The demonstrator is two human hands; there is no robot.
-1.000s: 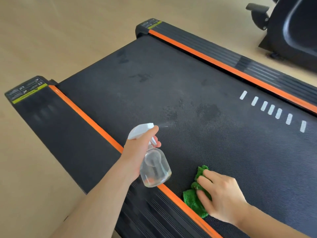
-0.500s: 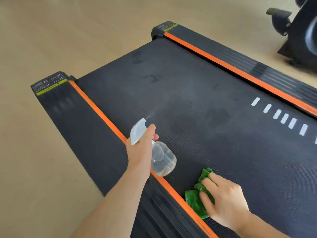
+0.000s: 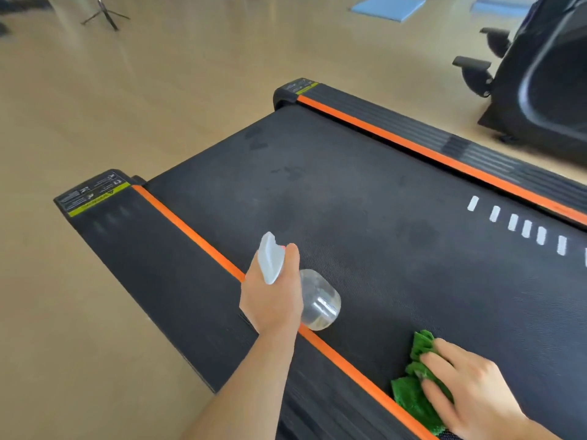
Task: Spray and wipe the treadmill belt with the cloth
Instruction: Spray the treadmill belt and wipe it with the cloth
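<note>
The black treadmill belt (image 3: 365, 217) fills the middle of the view, with darker damp patches on it and orange strips along both sides. My left hand (image 3: 273, 300) grips a clear spray bottle (image 3: 317, 301) with a white trigger head, held over the belt's left orange strip, nozzle pointing towards the far end. My right hand (image 3: 470, 395) presses a crumpled green cloth (image 3: 413, 395) flat on the belt at the near right, next to the same strip.
The treadmill's black side rails (image 3: 152, 255) carry yellow-green warning labels at the far end. White dash marks (image 3: 524, 227) run across the belt at right. A black exercise machine (image 3: 546, 77) stands at the far right, and blue mats and a tripod on the wooden floor beyond.
My left hand has turned the bottle's nozzle from aiming right across the belt to aiming towards its far end. The view has tilted up and shifted. The right hand stays on the cloth.
</note>
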